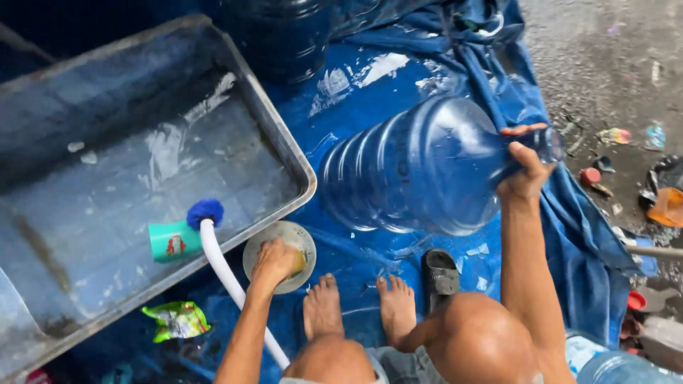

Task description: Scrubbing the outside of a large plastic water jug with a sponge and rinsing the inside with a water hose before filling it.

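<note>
Ground: blue tarp (pixel 370 85) over wet concrete.
Counts: one water jug (pixel 420 167), one metal trough (pixel 284 153), one brush (pixel 213 235), one bowl (pixel 302 242).
Jug: clear blue, ribbed, lying on its side mid-tarp.
Right hand (pixel 525 174): my fingers grip its neck.
Left hand (pixel 272 262): my fingers curl into the bowl beside the trough corner.

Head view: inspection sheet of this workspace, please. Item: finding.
Surface: wet blue tarp on gritty ground.
Job's things: large clear blue water jug lying on its side; small round bowl on the tarp.
Clutter: green cup, blue-headed brush with white handle, green wrapper, black sandal, caps and scraps at right.
Hands: left hand in the bowl, contents unclear; right hand grips the jug's neck.
Cables: nothing seen.
Surroundings: large metal tray holding shallow water at left; dark drum behind; bare feet in front.
</note>
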